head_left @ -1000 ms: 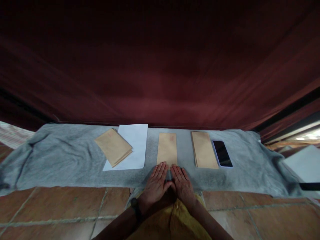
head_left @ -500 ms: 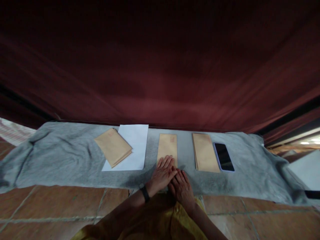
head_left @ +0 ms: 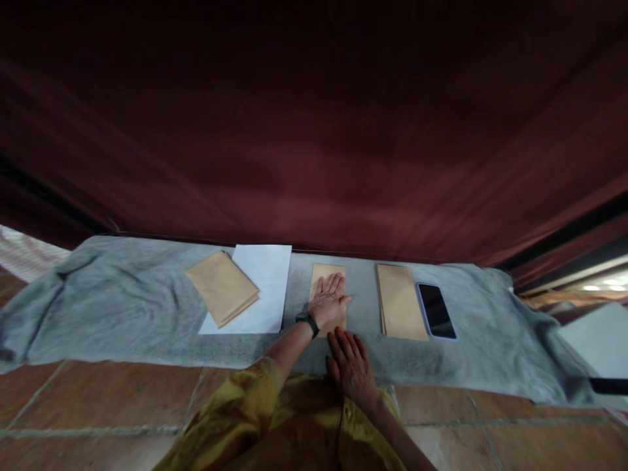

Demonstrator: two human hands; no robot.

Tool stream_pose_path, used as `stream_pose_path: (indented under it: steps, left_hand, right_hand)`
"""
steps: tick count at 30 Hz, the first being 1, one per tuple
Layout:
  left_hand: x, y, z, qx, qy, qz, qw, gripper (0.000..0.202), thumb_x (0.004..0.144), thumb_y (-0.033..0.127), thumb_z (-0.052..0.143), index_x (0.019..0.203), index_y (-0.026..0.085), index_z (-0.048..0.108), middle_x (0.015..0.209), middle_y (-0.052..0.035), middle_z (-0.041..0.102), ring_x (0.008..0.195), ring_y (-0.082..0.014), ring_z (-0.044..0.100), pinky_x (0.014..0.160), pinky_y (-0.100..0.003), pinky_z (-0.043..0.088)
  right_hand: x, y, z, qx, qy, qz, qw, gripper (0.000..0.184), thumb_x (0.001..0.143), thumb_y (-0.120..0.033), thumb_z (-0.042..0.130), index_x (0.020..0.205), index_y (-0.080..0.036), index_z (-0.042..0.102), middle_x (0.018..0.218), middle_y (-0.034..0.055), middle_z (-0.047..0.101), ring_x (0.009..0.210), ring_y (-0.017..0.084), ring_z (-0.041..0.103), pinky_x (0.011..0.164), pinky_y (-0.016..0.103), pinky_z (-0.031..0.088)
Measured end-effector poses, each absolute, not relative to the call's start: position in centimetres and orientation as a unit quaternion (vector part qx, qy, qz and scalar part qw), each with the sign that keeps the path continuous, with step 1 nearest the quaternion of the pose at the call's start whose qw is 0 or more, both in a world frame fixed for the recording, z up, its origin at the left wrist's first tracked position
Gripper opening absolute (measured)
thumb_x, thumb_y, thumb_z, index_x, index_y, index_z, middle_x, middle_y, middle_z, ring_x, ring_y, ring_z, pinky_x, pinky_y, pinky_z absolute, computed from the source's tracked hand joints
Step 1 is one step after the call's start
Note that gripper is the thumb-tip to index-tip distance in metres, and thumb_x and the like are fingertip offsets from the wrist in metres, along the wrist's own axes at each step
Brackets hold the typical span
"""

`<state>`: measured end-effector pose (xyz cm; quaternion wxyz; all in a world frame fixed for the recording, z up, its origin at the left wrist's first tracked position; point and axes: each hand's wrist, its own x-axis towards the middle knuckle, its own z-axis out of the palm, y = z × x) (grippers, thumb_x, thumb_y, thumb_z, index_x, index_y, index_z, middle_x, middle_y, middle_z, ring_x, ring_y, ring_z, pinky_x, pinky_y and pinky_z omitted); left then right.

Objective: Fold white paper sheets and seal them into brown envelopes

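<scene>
My left hand [head_left: 330, 299] lies flat with fingers stretched out on top of a single brown envelope [head_left: 318, 273] in the middle of the grey cloth [head_left: 127, 307]. It wears a black wristband. My right hand [head_left: 351, 367] rests flat, fingers apart, on the cloth's near edge just below that envelope, holding nothing. A stack of brown envelopes [head_left: 400, 301] lies to the right. Another brown stack [head_left: 222, 288] sits at an angle on a white sheet of paper [head_left: 260, 288] to the left.
A dark phone [head_left: 435, 310] lies face up beside the right stack. A dark red curtain [head_left: 314, 131] hangs behind the cloth. Terracotta floor tiles [head_left: 98, 399] run in front. A pale board [head_left: 598, 340] shows at the far right.
My left hand slid forward from the cloth's near edge onto the middle envelope. My right hand stayed near the edge.
</scene>
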<state>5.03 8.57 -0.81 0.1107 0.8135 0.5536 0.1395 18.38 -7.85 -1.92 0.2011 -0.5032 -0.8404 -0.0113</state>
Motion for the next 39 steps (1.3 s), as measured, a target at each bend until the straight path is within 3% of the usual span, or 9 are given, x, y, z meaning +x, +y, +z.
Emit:
stream_pose_path:
  steps: [5,10,15,19,25,32,35,37,39]
  left_hand:
    - [3.5,5.9,-0.1,0.814,0.558,0.085,0.137,0.063,0.105,0.043,0.035,0.156,0.006,0.037,0.165,-0.0181,0.032,0.156,-0.0311,0.026,0.128,-0.054,0.020]
    - [0.5,-0.7,-1.7,0.815,0.558,0.136,0.082,0.058,0.105,0.037,0.035,0.157,0.011,0.035,0.165,-0.0155,0.035,0.154,-0.0291,0.029,0.126,-0.053,0.026]
    - [-0.5,-4.8,-2.8,0.714,0.664,0.220,0.013,0.057,0.103,0.030,0.036,0.157,0.011,0.035,0.159,-0.0199,0.044,0.149,-0.0337,0.038,0.119,-0.055,0.036]
    - [0.3,-4.6,-1.5,0.700,0.671,0.240,0.039,0.055,0.099,0.021,0.042,0.154,0.014,0.039,0.143,-0.0185,0.060,0.131,-0.0332,0.056,0.107,-0.051,0.046]
    - [0.6,-3.1,0.6,0.632,0.714,0.268,0.140,0.071,0.086,0.015,0.061,0.154,0.014,0.039,0.121,-0.0148,0.066,0.113,-0.0288,0.064,0.102,-0.042,0.050]
    - [0.2,-1.4,1.2,0.450,0.656,0.434,0.423,0.062,0.075,0.007,0.064,0.135,0.016,0.057,0.090,-0.0023,0.073,0.081,-0.0188,0.069,0.080,-0.032,0.056]
    - [1.2,-1.5,2.1,0.430,0.613,0.479,0.458,0.048,0.074,0.014,0.070,0.122,0.016,0.065,0.080,0.0007,0.070,0.073,-0.0166,0.066,0.076,-0.030,0.055]
    - [2.0,-1.8,3.1,0.434,0.588,0.489,0.476,0.049,0.076,0.023,0.075,0.124,0.017,0.066,0.079,0.0004,0.069,0.074,-0.0166,0.065,0.077,-0.030,0.055]
    - [2.9,-2.2,4.1,0.415,0.555,0.502,0.517,0.054,0.083,0.036,0.075,0.132,0.018,0.062,0.092,-0.0045,0.072,0.085,-0.0187,0.068,0.080,-0.031,0.056]
  right_hand:
    - [18.2,-7.9,-1.9,-0.499,-0.839,-0.018,0.217,0.061,0.103,-0.030,0.047,0.161,-0.022,0.032,0.154,0.0091,0.054,0.139,0.026,0.052,0.119,0.048,0.036]
    - [18.0,-8.0,-2.0,-0.506,-0.832,-0.016,0.225,0.061,0.102,-0.030,0.047,0.160,-0.019,0.033,0.151,0.0113,0.057,0.137,0.027,0.054,0.120,0.049,0.034]
    - [17.6,-8.0,-2.4,-0.518,-0.825,-0.017,0.226,0.058,0.101,-0.029,0.048,0.156,-0.016,0.042,0.148,0.0123,0.059,0.136,0.027,0.054,0.120,0.048,0.033]
    - [17.2,-7.8,-2.4,-0.530,-0.821,-0.007,0.212,0.053,0.100,-0.030,0.047,0.151,-0.015,0.050,0.148,0.0128,0.059,0.135,0.029,0.054,0.120,0.049,0.032]
    - [16.6,-7.4,-1.3,-0.569,-0.802,0.038,0.175,0.046,0.098,-0.028,0.051,0.141,-0.016,0.061,0.144,0.0119,0.061,0.130,0.029,0.055,0.119,0.047,0.032]
    - [15.5,-6.8,0.1,-0.600,-0.781,0.028,0.172,0.039,0.098,-0.026,0.052,0.136,-0.021,0.063,0.135,0.0119,0.067,0.118,0.028,0.061,0.106,0.046,0.044]
    - [15.4,-6.1,1.1,-0.613,-0.765,0.030,0.194,0.039,0.098,-0.023,0.051,0.135,-0.019,0.062,0.126,0.0146,0.070,0.111,0.029,0.065,0.096,0.042,0.049]
    - [15.6,-5.4,1.8,-0.624,-0.741,0.066,0.238,0.038,0.099,-0.019,0.044,0.130,-0.018,0.065,0.116,0.0149,0.072,0.101,0.026,0.068,0.088,0.038,0.051]
    - [16.1,-4.7,2.2,-0.632,-0.694,0.139,0.315,0.036,0.100,-0.020,0.039,0.117,-0.019,0.071,0.105,0.0131,0.074,0.088,0.023,0.069,0.080,0.034,0.051]
